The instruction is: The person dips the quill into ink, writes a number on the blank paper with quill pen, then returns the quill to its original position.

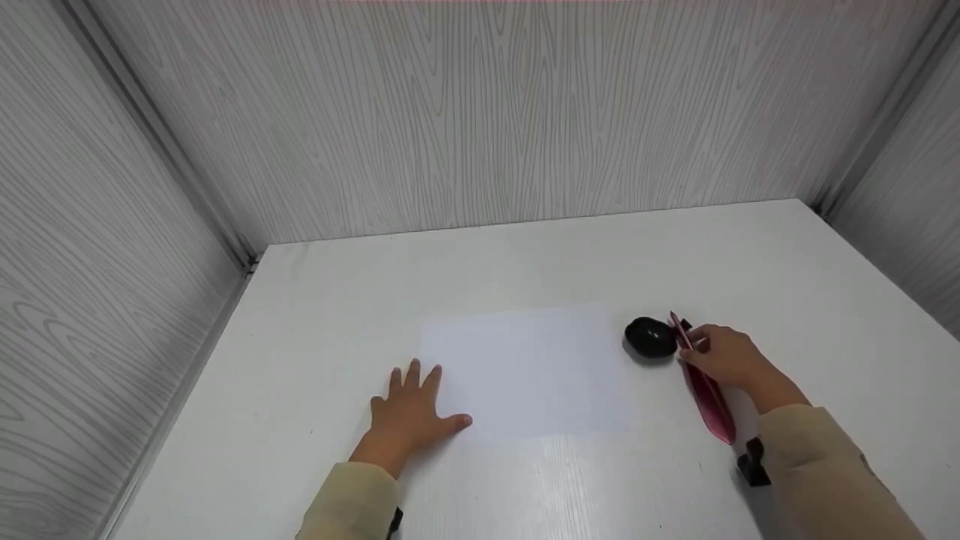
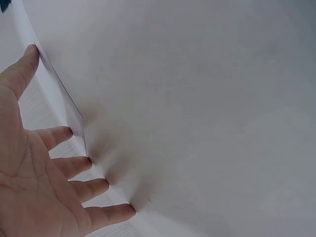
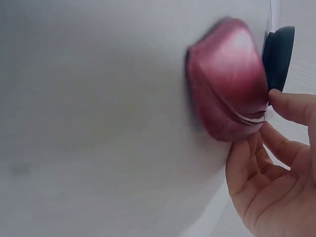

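My left hand (image 1: 411, 416) lies with its fingers spread at the left edge of a white sheet of paper (image 1: 532, 375). In the left wrist view its fingertips touch the white surface. On the right, my right hand (image 1: 724, 356) pinches a shiny dark-pink pouch (image 1: 711, 405) between thumb and fingers near its upper end. This pouch, slim from above, shows a broad, folded metallic face in the right wrist view. Just left of the pouch is a glossy black rounded object (image 1: 650, 338); its kind is unclear, and whether it touches the pouch cannot be told.
A white tabletop (image 1: 337, 292) carries everything. Grey wood-grain panels stand behind it (image 1: 480, 112) and along the left and right sides. Both forearms wear beige sleeves (image 1: 817, 450) with small black pieces at the wrists.
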A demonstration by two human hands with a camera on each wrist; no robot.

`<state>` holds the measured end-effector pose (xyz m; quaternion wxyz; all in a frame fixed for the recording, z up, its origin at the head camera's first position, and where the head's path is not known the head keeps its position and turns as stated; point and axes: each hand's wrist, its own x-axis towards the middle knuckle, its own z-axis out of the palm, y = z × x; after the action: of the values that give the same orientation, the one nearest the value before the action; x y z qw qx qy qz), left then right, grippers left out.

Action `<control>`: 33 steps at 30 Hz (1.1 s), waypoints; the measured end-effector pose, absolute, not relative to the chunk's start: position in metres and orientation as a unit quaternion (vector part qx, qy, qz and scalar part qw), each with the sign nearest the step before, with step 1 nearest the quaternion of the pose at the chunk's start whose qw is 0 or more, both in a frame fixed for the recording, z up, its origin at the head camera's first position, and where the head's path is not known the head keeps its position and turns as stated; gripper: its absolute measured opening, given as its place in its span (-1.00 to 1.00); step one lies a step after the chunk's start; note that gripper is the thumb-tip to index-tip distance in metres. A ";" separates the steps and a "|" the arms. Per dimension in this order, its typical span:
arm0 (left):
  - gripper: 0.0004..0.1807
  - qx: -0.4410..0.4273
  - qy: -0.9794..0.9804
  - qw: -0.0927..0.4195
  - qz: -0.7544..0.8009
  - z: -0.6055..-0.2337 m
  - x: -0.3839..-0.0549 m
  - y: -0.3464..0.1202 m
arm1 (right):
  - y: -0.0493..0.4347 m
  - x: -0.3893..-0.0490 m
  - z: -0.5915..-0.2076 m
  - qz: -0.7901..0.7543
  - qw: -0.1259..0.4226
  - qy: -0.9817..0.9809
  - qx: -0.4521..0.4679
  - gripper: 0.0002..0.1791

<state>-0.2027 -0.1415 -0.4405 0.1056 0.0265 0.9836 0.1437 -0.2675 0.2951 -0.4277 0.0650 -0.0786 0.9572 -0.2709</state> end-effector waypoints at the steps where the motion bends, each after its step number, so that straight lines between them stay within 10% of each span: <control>1: 0.03 0.027 0.984 0.105 0.143 -0.441 -0.203 -0.141 | 0.295 -0.267 -0.428 -0.274 0.067 0.956 -0.076 -0.48; 33: 0.02 0.030 0.981 0.118 0.148 -0.436 -0.202 -0.141 | 0.297 -0.256 -0.406 -0.414 0.064 0.905 -0.079 -0.36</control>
<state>-0.2016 -0.1408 -0.4364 0.1182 0.0297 0.9814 0.1482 -0.2564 0.2970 -0.4057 0.0637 -0.0794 0.9047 -0.4138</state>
